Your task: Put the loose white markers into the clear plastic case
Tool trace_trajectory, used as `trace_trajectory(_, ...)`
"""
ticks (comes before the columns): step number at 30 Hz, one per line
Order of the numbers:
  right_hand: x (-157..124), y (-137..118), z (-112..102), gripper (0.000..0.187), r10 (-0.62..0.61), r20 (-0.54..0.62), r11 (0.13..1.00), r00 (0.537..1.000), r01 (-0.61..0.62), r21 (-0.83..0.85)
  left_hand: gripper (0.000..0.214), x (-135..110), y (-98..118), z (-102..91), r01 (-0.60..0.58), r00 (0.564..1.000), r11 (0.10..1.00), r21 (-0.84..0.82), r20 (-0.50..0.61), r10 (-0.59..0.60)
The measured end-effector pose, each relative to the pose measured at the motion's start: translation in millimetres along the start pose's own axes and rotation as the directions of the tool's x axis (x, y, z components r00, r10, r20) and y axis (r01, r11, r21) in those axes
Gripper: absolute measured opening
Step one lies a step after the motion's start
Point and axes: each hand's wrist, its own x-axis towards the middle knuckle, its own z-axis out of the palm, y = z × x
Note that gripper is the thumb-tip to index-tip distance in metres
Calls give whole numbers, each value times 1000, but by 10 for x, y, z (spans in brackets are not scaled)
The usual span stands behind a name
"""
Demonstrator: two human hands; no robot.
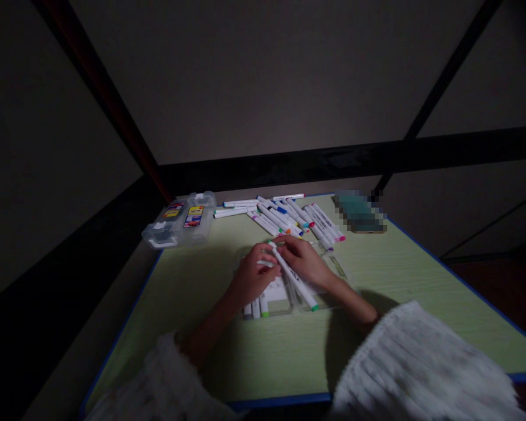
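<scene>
My left hand (252,275) and my right hand (304,260) meet over a clear plastic case (284,292) lying in the middle of the pale green table (398,292). Both hands are closed on white markers. The right hand grips a long white marker with a green cap (294,282) that slants down to the right. Under the left hand several white markers (256,307) stick out of the case toward me. Both forearms wear fuzzy white sleeves.
A loose spread of several white markers with coloured caps (289,216) lies at the far side of the table. A clear lidded box with stickers (182,222) sits at the far left corner. A blurred dark green object (359,211) rests at the far right. The table has blue edges.
</scene>
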Motion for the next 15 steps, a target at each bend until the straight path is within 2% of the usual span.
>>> trace_trajectory(7,25,31,-10,29,34,-85,989,996,-21,148,42,-36,58,7,-52,998,998,-28,32,53)
trace_trajectory(15,49,-4,10,45,170,-73,916,983,-130,380,43,-67,89,22,-52,995,996,-66,77,57)
